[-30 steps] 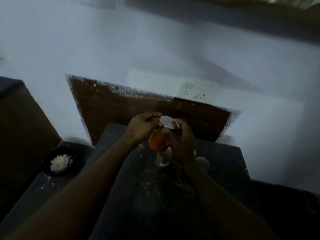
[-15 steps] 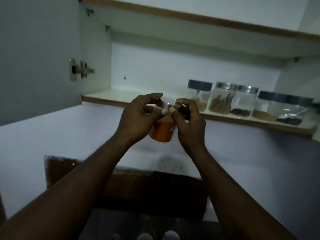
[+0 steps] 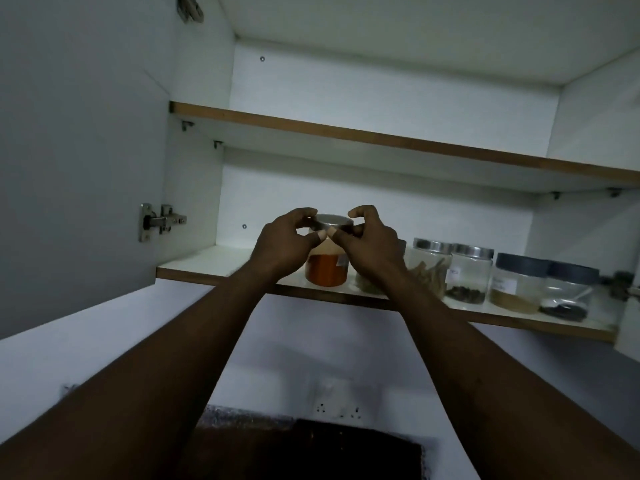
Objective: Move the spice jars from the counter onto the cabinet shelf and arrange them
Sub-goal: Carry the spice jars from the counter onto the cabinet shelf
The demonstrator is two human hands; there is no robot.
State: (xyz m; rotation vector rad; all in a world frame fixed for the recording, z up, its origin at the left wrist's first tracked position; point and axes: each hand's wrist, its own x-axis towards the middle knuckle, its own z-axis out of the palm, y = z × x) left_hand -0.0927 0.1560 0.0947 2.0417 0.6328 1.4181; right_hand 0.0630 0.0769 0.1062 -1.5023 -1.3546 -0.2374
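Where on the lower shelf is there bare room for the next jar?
Bare: the lower shelf at its left end, between the cabinet side wall and the orange jar held by the left hand and right hand. Crowded: right of it, the row of jars runs to the shelf's end.

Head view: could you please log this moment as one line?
left hand: pinches lid | right hand: pinches lid | orange spice jar: upright, at lower shelf
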